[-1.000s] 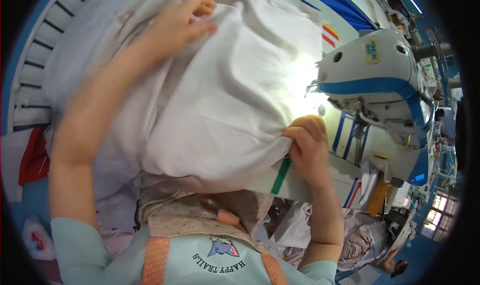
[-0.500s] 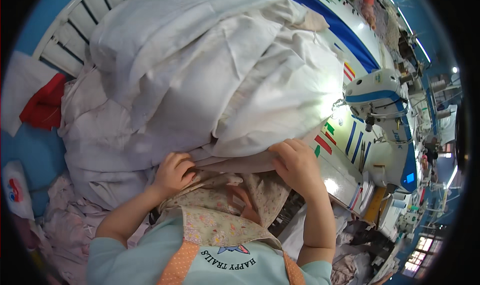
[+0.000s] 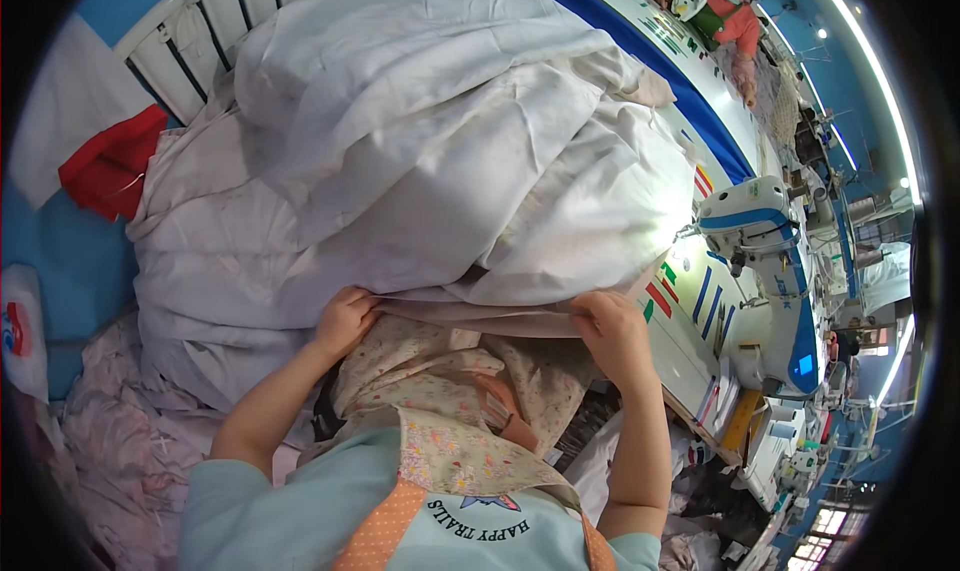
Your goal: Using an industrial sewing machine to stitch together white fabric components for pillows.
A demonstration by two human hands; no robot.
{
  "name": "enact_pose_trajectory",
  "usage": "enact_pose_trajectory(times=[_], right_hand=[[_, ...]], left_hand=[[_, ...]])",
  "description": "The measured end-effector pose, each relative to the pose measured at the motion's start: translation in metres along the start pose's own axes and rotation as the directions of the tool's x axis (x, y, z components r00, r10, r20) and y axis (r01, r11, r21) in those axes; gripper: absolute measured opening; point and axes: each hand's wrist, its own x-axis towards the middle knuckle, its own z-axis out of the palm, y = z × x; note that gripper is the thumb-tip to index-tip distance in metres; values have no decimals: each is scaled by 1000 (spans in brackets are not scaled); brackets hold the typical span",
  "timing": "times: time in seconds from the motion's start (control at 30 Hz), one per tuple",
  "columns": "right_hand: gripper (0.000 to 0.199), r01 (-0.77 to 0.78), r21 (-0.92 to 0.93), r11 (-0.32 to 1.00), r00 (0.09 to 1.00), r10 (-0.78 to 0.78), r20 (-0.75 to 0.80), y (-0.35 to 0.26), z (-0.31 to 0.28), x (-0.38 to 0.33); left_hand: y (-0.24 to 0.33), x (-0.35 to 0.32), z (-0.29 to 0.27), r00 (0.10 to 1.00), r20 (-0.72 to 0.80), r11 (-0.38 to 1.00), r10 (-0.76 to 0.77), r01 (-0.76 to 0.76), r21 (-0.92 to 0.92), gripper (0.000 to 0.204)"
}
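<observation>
A big heap of white fabric (image 3: pixel 430 161) fills the middle of the head view, piled on the sewing table. My left hand (image 3: pixel 345 318) grips the near lower edge of the white fabric, fingers curled under a fold. My right hand (image 3: pixel 610 333) pinches the same edge further right, near the table's front. Between my hands the edge runs roughly straight. Below it lies a floral patterned cloth (image 3: pixel 450 381) over my lap. A white and blue sewing machine (image 3: pixel 760 271) stands to the right of my right hand.
A white slatted rack (image 3: pixel 215 21) stands at the back left with a red cloth (image 3: pixel 110 161) beside it. Pale pink fabric (image 3: pixel 110 441) lies at my lower left. Another person in red (image 3: pixel 735 16) works at the far end of the long table.
My left hand came down from the top of the fabric to its near edge. Both hands now hold that edge, spread further apart, and the heap has shifted away from me.
</observation>
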Motion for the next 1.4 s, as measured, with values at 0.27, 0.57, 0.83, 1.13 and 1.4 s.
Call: enact_pose_trajectory(times=[0.27,0.57,0.83,1.13,1.4], right_hand=[[8,-49,24,999,997,48,55,-1,-2,2],[9,-103,1,995,986,102,130,-7,-7,7],[13,260,97,961,965,-262,7,-56,20,55],[13,479,62,875,878,-479,-27,-103,25,58],[19,359,-22,933,930,-359,-72,-118,-3,38]], left_hand=[[-42,-33,5,996,-21,995,-90,89,-41,18],[-31,-31,-60,872,88,793,-481,476,-380,12],[49,-42,-279,988,-156,991,19,2,134,14],[92,-37,-289,964,-256,989,79,-43,142,19],[124,-39,-318,857,-361,904,369,-241,353,23]])
